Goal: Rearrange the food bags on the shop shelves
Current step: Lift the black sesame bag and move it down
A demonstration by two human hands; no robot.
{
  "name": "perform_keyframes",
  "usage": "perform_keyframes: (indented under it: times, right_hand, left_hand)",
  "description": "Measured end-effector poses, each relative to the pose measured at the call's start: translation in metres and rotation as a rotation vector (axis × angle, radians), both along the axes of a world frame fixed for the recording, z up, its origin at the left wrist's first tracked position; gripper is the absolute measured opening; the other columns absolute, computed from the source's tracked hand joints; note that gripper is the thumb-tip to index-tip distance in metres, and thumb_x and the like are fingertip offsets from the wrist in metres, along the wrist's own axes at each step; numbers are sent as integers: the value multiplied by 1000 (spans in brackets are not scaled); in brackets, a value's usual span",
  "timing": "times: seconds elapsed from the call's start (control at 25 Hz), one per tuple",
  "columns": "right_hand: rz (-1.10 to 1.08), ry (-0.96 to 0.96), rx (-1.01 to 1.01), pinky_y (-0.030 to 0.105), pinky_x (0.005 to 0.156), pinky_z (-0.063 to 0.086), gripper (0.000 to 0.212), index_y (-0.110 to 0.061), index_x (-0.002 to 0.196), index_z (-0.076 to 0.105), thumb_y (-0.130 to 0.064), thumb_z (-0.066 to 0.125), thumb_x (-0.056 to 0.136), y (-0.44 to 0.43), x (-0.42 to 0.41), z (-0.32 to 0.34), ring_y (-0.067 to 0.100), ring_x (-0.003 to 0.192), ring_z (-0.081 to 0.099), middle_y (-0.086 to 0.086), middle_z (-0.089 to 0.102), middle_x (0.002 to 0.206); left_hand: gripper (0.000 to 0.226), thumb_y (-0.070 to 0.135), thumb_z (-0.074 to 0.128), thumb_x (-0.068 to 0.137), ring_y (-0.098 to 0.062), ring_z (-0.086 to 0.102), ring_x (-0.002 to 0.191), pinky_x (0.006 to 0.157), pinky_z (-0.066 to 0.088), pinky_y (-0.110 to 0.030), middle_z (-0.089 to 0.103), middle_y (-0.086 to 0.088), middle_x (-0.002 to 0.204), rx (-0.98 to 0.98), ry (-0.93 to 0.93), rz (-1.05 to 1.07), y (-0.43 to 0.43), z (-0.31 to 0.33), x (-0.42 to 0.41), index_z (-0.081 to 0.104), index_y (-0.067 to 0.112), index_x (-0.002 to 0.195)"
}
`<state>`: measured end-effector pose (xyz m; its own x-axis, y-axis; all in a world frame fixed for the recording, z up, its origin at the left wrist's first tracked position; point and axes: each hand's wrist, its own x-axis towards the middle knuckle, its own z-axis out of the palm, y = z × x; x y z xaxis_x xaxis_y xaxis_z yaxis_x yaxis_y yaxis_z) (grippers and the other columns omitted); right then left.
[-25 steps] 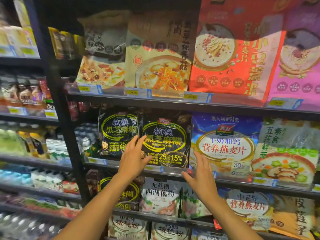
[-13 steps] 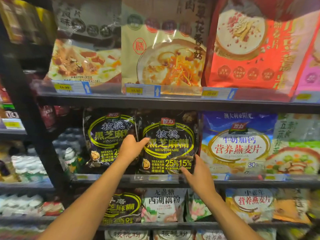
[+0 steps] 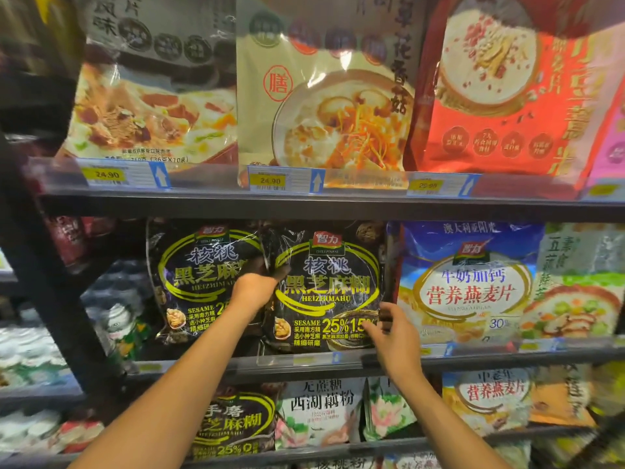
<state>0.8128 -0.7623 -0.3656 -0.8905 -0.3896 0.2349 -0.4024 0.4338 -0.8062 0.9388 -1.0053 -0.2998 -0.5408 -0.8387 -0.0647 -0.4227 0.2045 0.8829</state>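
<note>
On the middle shelf [image 3: 203, 365] stand two black sesame-paste bags with yellow rings. My left hand [image 3: 255, 289] grips the left edge of the front black bag [image 3: 328, 286], with its fingers tucked behind the bag between it and the second black bag [image 3: 196, 279] to the left. My right hand [image 3: 394, 333] pinches the front bag's lower right edge. Next to it on the right stands a blue oat-flake bag [image 3: 470, 282], with a green and white vegetable bag [image 3: 581, 282] beyond.
The upper shelf [image 3: 372, 198] holds large porridge bags in grey [image 3: 152, 96], beige [image 3: 324, 96] and red [image 3: 500, 89], with price tags [image 3: 270, 181] on its rail. More bags fill the lower shelf [image 3: 318, 414]. A black upright post [image 3: 50, 299] stands at the left, with bottles beyond it.
The view has closed in on the middle shelf. My left hand slid its fingers behind the front black bag's left edge, and my right hand rose from the shelf rail to grip its lower right edge.
</note>
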Motion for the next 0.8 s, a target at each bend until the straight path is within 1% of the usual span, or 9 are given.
perform_keyframes:
  times: [0.08, 0.16, 0.2, 0.28, 0.36, 0.52, 0.6, 0.68, 0.8]
  right_hand:
    - [-13, 4, -21, 28, 71, 50, 35, -16, 125, 61, -25, 74, 94, -6, -1, 5, 5, 79, 62, -3, 68, 96]
    - [-14, -39, -21, 34, 75, 51, 36, -15, 127, 58, -24, 71, 95, -11, -2, 8, 10, 79, 63, 0, 68, 95]
    - [-13, -64, -25, 35, 77, 51, 37, -15, 128, 56, -22, 71, 95, -14, -2, 8, 13, 80, 63, 0, 67, 96]
    - [-10, -97, -70, 38, 82, 53, 39, -14, 129, 54, -19, 72, 94, -17, 0, 7, 15, 82, 63, 2, 66, 103]
    - [-17, -110, -119, 39, 87, 54, 42, -16, 129, 53, -19, 74, 93, -17, 0, 6, 11, 83, 64, 1, 67, 108]
    - [27, -175, -246, 22, 82, 48, 45, -17, 131, 53, -19, 76, 92, -22, 2, 16, -3, 88, 63, -1, 67, 110]
    - [47, -195, -328, 20, 82, 49, 46, -18, 130, 54, -19, 78, 90, -25, 5, 23, 0, 90, 65, 0, 69, 108]
    - [67, -188, -372, 26, 85, 51, 45, -21, 127, 56, -22, 79, 89, -23, 10, 26, 5, 92, 67, -3, 70, 107]
    - [118, -181, -414, 30, 90, 53, 43, -22, 127, 57, -21, 78, 90, -14, 20, 19, 8, 102, 67, -5, 68, 108]
  left_hand:
    - [89, 65, 74, 82, -35, 57, 131, 109, 47, -45, 60, -10, 145, 11, 42, -34, -6, 2, 3, 47, 18, 151]
    - [111, 86, 71, 64, -34, 59, 128, 109, 49, -48, 60, -8, 146, 22, 30, -46, -13, -2, 2, 44, 27, 154]
    - [110, 85, 70, 65, -34, 58, 129, 109, 49, -48, 59, -7, 148, 34, 27, -46, -13, -2, 2, 42, 29, 155]
    - [90, 66, 73, 81, -36, 54, 133, 111, 46, -49, 55, -7, 151, 47, 51, -52, -14, -3, 2, 39, 29, 156]
    - [73, 55, 72, 88, -34, 57, 130, 109, 47, -48, 60, -6, 146, 26, 98, -67, -10, 5, 6, 46, 27, 151]
    - [45, 32, 71, 97, -28, 60, 123, 99, 44, -34, 66, -5, 132, -44, 295, -73, -11, 24, 9, 59, 14, 137]
    - [43, 30, 68, 99, -22, 58, 121, 96, 41, -31, 63, 1, 126, -9, 392, -50, -6, 34, 14, 58, 12, 138]
    - [44, 32, 67, 100, -19, 56, 121, 95, 37, -30, 61, 4, 124, 58, 459, -20, -3, 38, 20, 59, 14, 139]
    - [44, 39, 69, 97, -20, 53, 117, 100, 39, -35, 62, 4, 124, 227, 501, 21, 1, 35, 31, 61, 22, 137]
